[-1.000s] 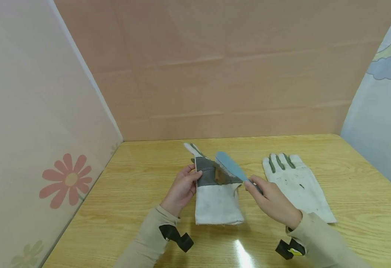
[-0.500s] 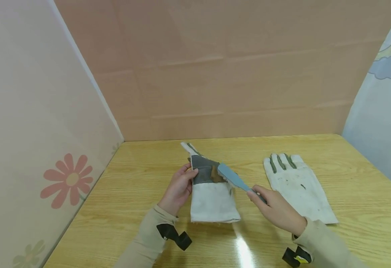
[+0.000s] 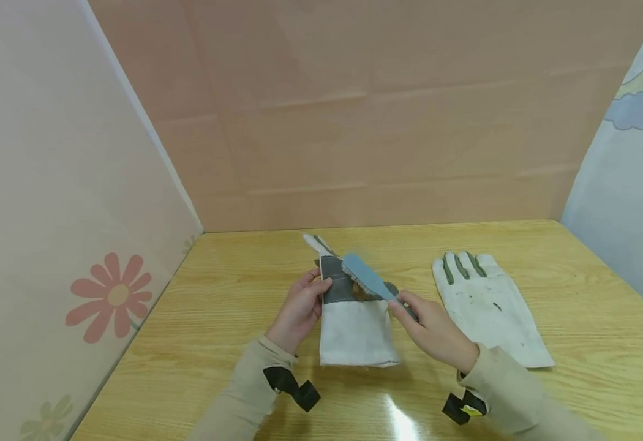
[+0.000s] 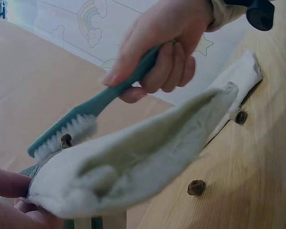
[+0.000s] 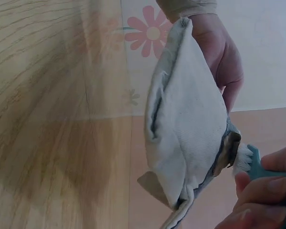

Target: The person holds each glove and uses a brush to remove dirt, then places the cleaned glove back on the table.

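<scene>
A white and grey work glove (image 3: pixel 357 334) hangs cuff-down above the table, and my left hand (image 3: pixel 299 306) grips its left edge, thumb in front. Brown dirt (image 3: pixel 360 293) marks the grey band. My right hand (image 3: pixel 434 327) holds a blue-handled brush (image 3: pixel 367 277) by its handle, the head slanting across the glove's grey part. White bristles (image 4: pixel 74 131) face the glove in the left wrist view, beside a small brown lump. From the right wrist, the glove (image 5: pixel 190 109) shows edge-on, with a brown clump (image 5: pixel 230 145) at the bristles. Part of the brown patch is hidden behind the brush.
A second white glove (image 3: pixel 492 309) with green finger seams and dark specks lies flat on the right of the wooden table (image 3: pixel 217 269). Another brown lump (image 4: pixel 196 187) shows in the left wrist view. Board walls stand behind and at both sides.
The brush first moved down and right across the glove, then back up and left over the grey band. The glove shifted slightly left, then back right. Both holds stay the same.
</scene>
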Action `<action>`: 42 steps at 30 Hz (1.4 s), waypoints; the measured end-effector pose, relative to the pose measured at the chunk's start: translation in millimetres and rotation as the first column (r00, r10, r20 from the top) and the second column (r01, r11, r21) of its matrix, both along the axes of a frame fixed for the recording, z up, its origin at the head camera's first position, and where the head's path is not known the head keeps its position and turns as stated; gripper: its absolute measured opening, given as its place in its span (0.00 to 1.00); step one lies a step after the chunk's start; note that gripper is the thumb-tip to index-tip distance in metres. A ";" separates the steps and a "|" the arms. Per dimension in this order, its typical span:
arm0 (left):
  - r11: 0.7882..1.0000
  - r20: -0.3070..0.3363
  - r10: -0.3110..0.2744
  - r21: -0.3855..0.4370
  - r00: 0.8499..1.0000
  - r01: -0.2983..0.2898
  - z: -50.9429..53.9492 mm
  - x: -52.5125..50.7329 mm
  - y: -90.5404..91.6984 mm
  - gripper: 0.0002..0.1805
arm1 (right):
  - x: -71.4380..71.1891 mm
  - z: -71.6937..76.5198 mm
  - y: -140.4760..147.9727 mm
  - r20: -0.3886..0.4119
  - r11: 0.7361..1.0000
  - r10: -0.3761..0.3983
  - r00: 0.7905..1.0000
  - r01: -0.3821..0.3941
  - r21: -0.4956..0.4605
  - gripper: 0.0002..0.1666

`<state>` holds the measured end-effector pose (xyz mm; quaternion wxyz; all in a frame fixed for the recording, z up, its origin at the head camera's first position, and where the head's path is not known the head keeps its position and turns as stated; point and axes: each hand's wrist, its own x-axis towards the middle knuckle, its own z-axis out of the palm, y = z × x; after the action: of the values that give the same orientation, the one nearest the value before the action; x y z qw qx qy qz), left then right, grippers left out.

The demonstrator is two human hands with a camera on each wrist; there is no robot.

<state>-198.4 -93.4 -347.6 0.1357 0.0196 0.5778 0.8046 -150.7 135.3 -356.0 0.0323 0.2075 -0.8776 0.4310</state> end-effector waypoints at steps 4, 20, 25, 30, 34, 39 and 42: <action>0.999 0.018 0.036 0.006 0.999 -0.037 -0.1 -3.5 -1.8 0.24 | 2.2 -4.3 6.2 0.075 0.999 -0.018 0.997 0.015 0.035 0.15; 1.000 0.020 -0.011 -0.004 1.000 0.011 4.5 -0.2 3.4 0.23 | -0.2 0.4 3.7 0.015 1.000 -0.021 1.000 0.021 -0.005 0.15; 1.000 0.025 0.022 -0.008 0.999 -0.022 4.9 -0.9 0.2 0.22 | 3.8 -3.1 3.2 0.065 1.000 -0.012 0.998 0.011 0.014 0.16; 0.999 0.040 0.045 0.020 0.998 -0.046 4.5 -3.5 -5.9 0.23 | 9.5 -8.0 11.9 0.108 1.000 -0.003 0.994 -0.001 0.031 0.17; 0.997 0.034 0.058 0.050 0.998 -0.059 5.1 -3.9 -7.2 0.23 | 11.3 -8.1 17.4 0.071 0.999 -0.027 0.997 0.024 0.043 0.17; 0.998 0.015 0.034 0.052 0.999 -0.035 7.0 -1.9 -3.6 0.23 | 7.5 -1.7 12.1 -0.011 0.999 -0.041 0.999 0.041 -0.003 0.15; 0.999 0.013 0.014 0.042 1.000 -0.015 7.5 -1.0 -0.6 0.23 | 5.1 -0.4 5.6 -0.027 0.999 -0.029 0.999 0.028 -0.034 0.14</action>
<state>-199.4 -94.0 -340.2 0.1330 0.0131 0.5601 0.8176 -145.6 140.8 -356.4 0.0538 0.2004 -0.8726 0.4421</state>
